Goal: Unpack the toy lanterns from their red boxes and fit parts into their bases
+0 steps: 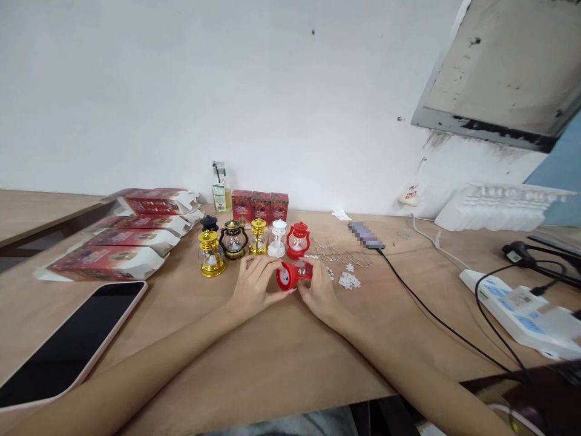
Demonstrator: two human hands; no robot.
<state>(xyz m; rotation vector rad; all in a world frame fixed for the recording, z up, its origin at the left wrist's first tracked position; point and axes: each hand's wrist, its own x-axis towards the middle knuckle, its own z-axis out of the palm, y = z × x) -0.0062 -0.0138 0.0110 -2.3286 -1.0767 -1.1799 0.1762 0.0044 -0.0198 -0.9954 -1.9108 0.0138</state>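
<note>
A small red toy lantern (290, 275) lies on its side on the wooden table (272, 357), held between both hands. My left hand (256, 283) grips its base end with the fingers curled round it. Fingers of my right hand (320, 289) close on its top end. Just behind stands a row of little lanterns: a gold one (211, 254), a black and gold one (233, 240), a second gold one (258, 237), a white one (277, 238) and a red one (298, 241).
Flat red and white carton blanks (131, 239) lie stacked at the left, three red boxes (260, 208) and a small bottle (221, 189) by the wall. A phone (75, 342) lies front left. Small white parts and wire hooks (347, 266), a cable (436, 318) and a power strip (521, 312) are to the right.
</note>
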